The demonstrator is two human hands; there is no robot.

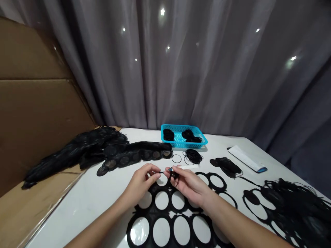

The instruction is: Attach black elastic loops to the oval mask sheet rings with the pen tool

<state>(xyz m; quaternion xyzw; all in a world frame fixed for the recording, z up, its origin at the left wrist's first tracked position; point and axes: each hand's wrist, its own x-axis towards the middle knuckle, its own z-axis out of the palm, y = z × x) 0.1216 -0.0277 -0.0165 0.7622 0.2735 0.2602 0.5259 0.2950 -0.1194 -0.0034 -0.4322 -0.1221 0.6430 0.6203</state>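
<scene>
A black fabric sheet with round cut-out holes [169,206] lies on the table under both my hands. My left hand [142,182] is closed at its far edge, thumb and fingers pinching a thin black strip. Close beside it, my right hand [190,184] is curled round a slim white tool [190,167] with a blue part near the fingertips. A small black bit shows between the right fingers; its kind is unclear. Just beyond the hands lie a single thin black ring [176,158] and a bundle of black elastic loops [193,156].
A blue basket [178,143] with black bundles stands at the back. Black fabric is heaped left [85,146] beside cardboard [38,106]. More black pieces [292,206] and a small dark bundle [227,167] lie right, near a white packet [247,158]. A grey curtain [207,69] hangs behind.
</scene>
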